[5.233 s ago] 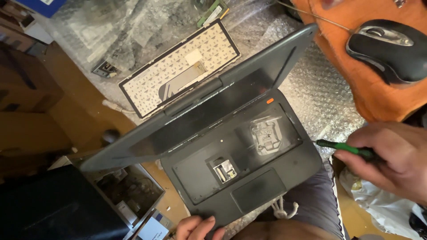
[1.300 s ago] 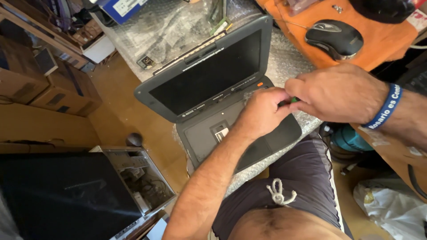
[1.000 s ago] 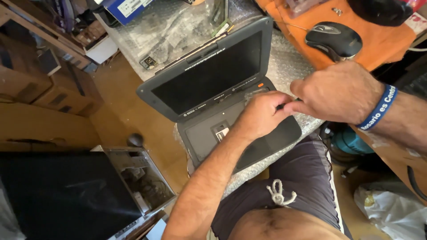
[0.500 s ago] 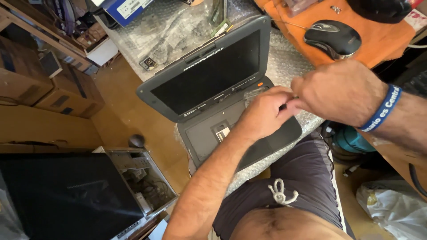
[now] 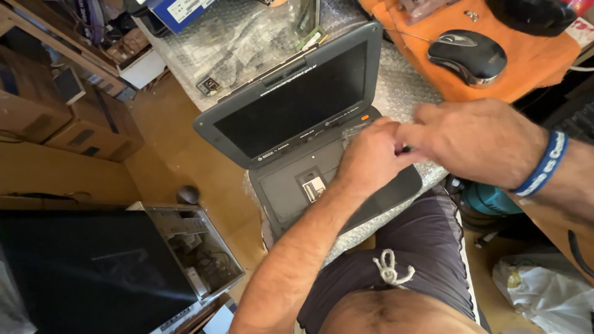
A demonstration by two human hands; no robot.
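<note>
A grey laptop lies on my lap with its lid up and its keyboard gone, so the bare base shows. My left hand rests on the right part of the base, fingers curled; whether they pinch anything is hidden. My right hand, with a blue wristband, meets it from the right. Between the two hands a dark bit of a screwdriver shows, and the right hand grips it.
Bubble wrap lies under and behind the laptop. A black mouse sits on an orange cloth at top right. An open computer case stands at lower left, cardboard boxes at left, a white bag at lower right.
Five seconds ago my left hand was at the laptop's front edge and the right held the screwdriver off to the side. Both now meet over the base; in the last second they barely moved.
</note>
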